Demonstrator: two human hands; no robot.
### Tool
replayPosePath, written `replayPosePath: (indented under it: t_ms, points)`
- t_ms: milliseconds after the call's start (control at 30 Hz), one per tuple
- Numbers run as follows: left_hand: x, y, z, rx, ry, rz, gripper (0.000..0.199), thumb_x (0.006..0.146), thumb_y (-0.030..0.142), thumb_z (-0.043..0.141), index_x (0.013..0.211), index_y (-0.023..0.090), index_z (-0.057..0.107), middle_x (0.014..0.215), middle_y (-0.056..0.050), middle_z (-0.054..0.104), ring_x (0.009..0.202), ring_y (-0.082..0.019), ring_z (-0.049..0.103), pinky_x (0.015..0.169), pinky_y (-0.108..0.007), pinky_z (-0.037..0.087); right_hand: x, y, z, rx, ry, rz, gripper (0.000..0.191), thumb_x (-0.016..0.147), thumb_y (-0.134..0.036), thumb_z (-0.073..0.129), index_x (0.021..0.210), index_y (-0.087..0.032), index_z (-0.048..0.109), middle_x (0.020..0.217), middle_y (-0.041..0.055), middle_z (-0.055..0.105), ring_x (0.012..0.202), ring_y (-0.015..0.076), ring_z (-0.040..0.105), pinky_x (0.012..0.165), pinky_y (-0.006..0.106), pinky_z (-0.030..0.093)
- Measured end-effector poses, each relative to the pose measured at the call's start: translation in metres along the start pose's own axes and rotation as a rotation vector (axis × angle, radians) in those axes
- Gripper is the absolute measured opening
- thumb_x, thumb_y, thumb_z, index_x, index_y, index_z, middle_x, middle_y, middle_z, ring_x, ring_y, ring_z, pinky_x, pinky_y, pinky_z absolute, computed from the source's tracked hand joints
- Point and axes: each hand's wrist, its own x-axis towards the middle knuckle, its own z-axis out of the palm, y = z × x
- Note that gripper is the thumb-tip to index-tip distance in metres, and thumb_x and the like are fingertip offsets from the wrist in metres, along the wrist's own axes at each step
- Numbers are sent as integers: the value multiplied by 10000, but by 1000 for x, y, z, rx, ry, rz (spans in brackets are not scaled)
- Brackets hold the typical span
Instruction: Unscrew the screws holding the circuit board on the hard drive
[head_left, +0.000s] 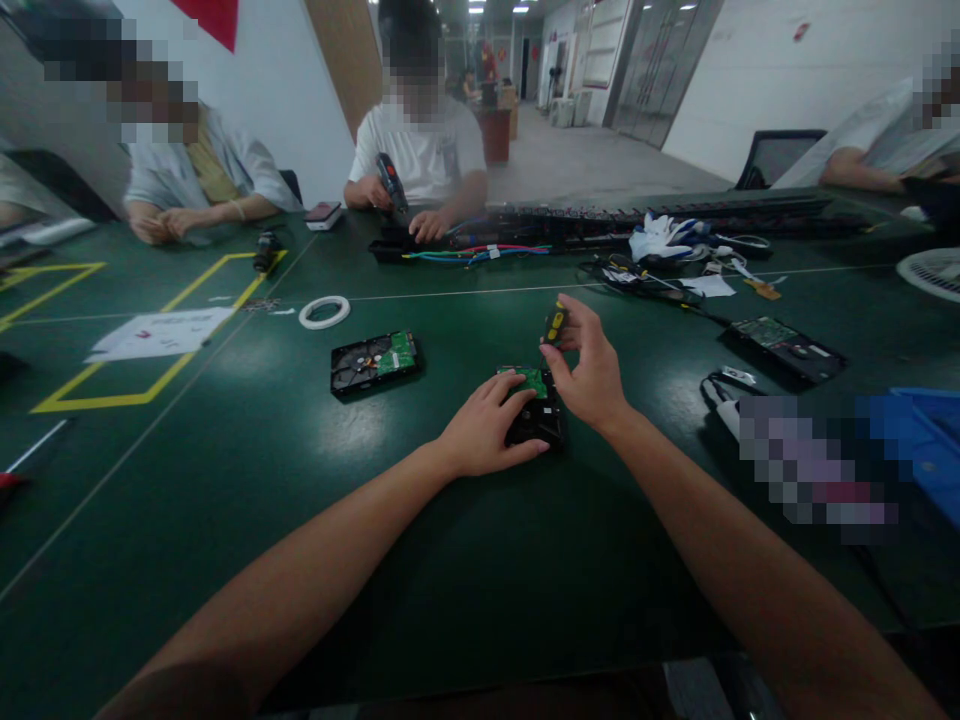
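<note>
A black hard drive [545, 422] with a green circuit board lies on the dark green table in front of me. My left hand [489, 422] holds it from the left, fingers across the board and thumb along the near side; much of the drive is hidden under it. Above the drive's far right part, my right hand [590, 365] is closed around a small screwdriver [555, 324] with a black and yellow handle. The handle points up. Its tip is too small to make out, so I cannot tell whether it touches the drive.
Another hard drive [373, 363] lies to the left, a third [785, 350] to the right. A white tape roll [325, 313], gloves [667, 238], cables [480, 253] and a blue bin [919, 430] are around. Across the table a person [420, 150] holds a power driver [391, 182].
</note>
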Motion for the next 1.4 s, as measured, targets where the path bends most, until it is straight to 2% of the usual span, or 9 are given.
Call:
replayPosePath:
  t_ms: [133, 267, 433, 633, 800, 900, 1033, 1200, 1400]
  points:
    - [0, 0, 0, -19, 4, -3, 789, 955, 711, 710, 1549, 224, 528, 1631, -205, 482, 1577, -463, 423, 1285, -709, 395, 0, -2, -1, 51, -43, 16, 673, 1015, -269, 609, 1637, -377, 374, 1486, 98, 652, 1144, 307, 754, 979, 556, 680]
    - [0, 0, -1, -4, 0, -4, 793, 961, 718, 703, 1552, 217, 530, 1629, -205, 482, 1581, -460, 420, 1290, -700, 399, 1, -2, 0, 13, 19, 31, 621, 997, -340, 676, 1562, -365, 418, 1369, 87, 689, 1035, 282, 757, 886, 515, 694]
    - [0, 0, 0, 15, 0, 1, 812, 965, 717, 701, 1548, 176, 535, 1629, -221, 476, 1584, -454, 418, 1311, -664, 392, 1, -2, 0, -35, 85, 18, 633, 925, -387, 805, 1463, -367, 472, 1330, 69, 694, 941, 257, 745, 803, 472, 685]
    - [0, 0, -1, 7, -4, -5, 796, 967, 718, 701, 1549, 202, 532, 1626, -214, 486, 1581, -449, 424, 1302, -681, 395, 3, -5, -2, -21, 44, 20, 609, 956, -336, 752, 1508, -371, 497, 1406, 76, 694, 988, 280, 764, 869, 518, 695]
    - [0, 0, -1, 5, -1, -6, 809, 966, 723, 697, 1547, 184, 535, 1628, -218, 482, 1589, -453, 409, 1314, -668, 383, 4, -6, -3, 65, -34, 31, 663, 1011, -269, 632, 1624, -386, 407, 1514, 86, 651, 1131, 303, 774, 985, 558, 685]
    - [0, 0, 0, 5, -1, -3, 804, 974, 731, 680, 1543, 181, 537, 1618, -219, 489, 1585, -451, 415, 1307, -666, 392, 3, -6, -3, 120, -40, 56, 663, 1019, -236, 591, 1631, -369, 375, 1504, 96, 655, 1142, 292, 782, 1027, 560, 673]
    - [0, 0, 1, 4, 2, -2, 805, 969, 726, 692, 1545, 186, 537, 1623, -215, 482, 1580, -454, 421, 1305, -666, 398, 5, -5, -7, 149, -54, 56, 612, 1005, -256, 651, 1571, -364, 444, 1380, 71, 723, 1106, 281, 792, 1039, 544, 666]
    - [-1, 0, 0, -7, 8, -3, 803, 966, 723, 699, 1564, 215, 528, 1639, -199, 473, 1583, -457, 416, 1298, -686, 398, 11, -2, -15, 144, -60, 44, 580, 952, -342, 769, 1487, -368, 546, 1337, 55, 728, 1040, 271, 783, 934, 500, 694]
    - [-2, 0, 0, -9, 8, -3, 808, 965, 728, 697, 1562, 208, 534, 1637, -202, 476, 1585, -459, 412, 1302, -682, 393, 16, 3, -15, 149, -30, 28, 467, 988, -322, 725, 1437, -361, 605, 1320, 43, 728, 1032, 251, 764, 960, 489, 676]
